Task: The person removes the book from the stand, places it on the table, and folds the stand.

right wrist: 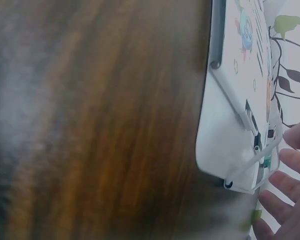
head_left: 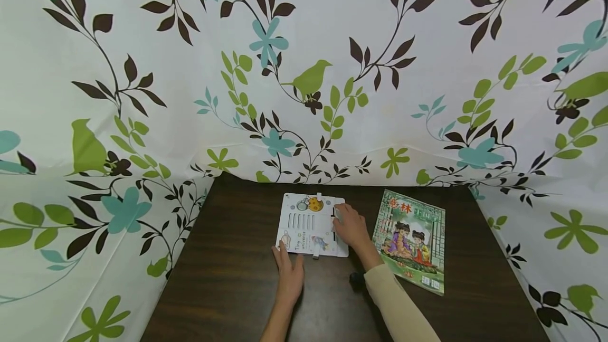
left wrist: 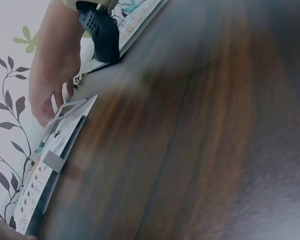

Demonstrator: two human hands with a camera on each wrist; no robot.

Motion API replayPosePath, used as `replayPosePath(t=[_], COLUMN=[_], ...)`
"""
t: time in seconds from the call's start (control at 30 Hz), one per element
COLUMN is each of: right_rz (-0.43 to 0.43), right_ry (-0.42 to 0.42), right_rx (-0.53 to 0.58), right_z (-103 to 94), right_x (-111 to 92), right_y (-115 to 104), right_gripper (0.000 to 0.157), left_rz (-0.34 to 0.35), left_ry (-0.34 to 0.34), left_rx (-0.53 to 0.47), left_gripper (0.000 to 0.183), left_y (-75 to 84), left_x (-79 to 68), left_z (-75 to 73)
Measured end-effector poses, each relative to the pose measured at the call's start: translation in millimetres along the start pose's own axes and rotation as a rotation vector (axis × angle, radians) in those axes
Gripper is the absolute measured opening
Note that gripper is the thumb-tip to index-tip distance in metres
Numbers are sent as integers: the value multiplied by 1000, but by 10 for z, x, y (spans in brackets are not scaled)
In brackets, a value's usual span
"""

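A white book stand [head_left: 295, 206] printed with planets and "Tiny universe" lies on the dark wooden table. My left hand [head_left: 289, 277] is at its near left corner, fairly straight fingers touching the edge; in the left wrist view only bits of those fingers show. At the stand's right end is my right hand [head_left: 350, 224], its fingers spread apart. In the right wrist view the fingers [right wrist: 286, 186] lie beside a raised white bracket [right wrist: 257, 159] and come close to it; whether they touch it I cannot tell. A grey clip [left wrist: 53, 161] sits on the stand's near edge.
To the right lies a green illustrated magazine [head_left: 409, 241], close to the right forearm. A black device [left wrist: 101, 37] is worn on the right wrist. Behind the table [head_left: 228, 289] hangs a white curtain [head_left: 342, 30] with leaves and birds.
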State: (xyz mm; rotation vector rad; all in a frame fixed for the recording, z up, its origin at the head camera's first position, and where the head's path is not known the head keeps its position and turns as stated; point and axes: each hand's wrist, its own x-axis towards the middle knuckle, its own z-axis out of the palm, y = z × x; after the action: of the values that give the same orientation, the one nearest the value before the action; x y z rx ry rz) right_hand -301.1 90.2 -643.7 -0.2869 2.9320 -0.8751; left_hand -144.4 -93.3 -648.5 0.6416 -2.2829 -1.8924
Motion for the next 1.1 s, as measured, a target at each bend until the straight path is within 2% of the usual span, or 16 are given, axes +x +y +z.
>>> replayPosePath(t=[0.23,0.6,0.83,1.1], right_rz=[29,26,36,37], right_ry=[14,23,40,75], right_rx=[38,80,89,94], right_z=[0,7,41,106], right_x=[-54,-197,-369,-530], right_y=[57,108,95,119], right_gripper=[46,50,53,55], left_rz=[38,64,54,45], left_ry=[8,4,-22,-90], left_rx=[1,13,62,85], left_gripper=[81,83,80,83], left_y=[9,26,73,124], left_x=[148,425,653,826], left_z=[-18,-60,-140,-191])
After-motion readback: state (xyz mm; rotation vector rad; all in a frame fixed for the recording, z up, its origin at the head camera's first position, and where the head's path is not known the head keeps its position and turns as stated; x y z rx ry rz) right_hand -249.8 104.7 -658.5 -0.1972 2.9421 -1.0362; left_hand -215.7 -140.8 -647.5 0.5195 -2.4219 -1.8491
